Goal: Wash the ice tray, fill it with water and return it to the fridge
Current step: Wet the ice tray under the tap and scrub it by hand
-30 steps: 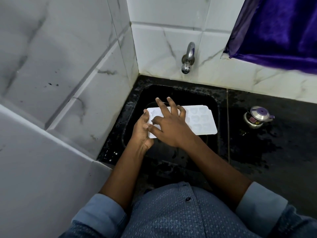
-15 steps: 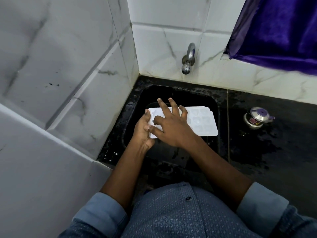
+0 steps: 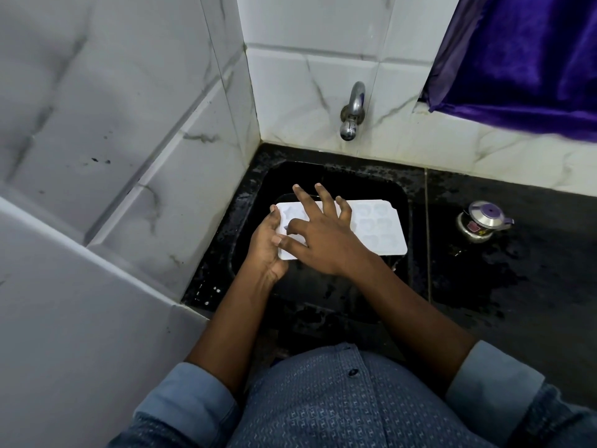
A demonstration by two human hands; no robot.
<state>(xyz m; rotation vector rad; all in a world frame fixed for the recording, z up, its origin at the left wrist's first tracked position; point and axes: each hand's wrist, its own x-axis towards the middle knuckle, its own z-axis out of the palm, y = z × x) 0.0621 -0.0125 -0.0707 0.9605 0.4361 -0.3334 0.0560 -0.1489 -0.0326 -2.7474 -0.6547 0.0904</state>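
Step in hand: washing. The ice tray (image 3: 378,227) sits over the sink (image 3: 323,171), beneath the tap (image 3: 352,111). Left hand (image 3: 266,247) clamps its left end; right hand (image 3: 323,240), fingers splayed, rubs the cavities. Next, probably: open the tap to rinse.

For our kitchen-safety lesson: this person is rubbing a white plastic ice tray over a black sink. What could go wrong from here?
1. Only the left hand grips the white plastic ice tray, at one end, while the right hand presses on top with spread fingers; if wet, it could slip into the black sink.
2. The black countertop looks wet near the small steel pot; anything set there might slide.
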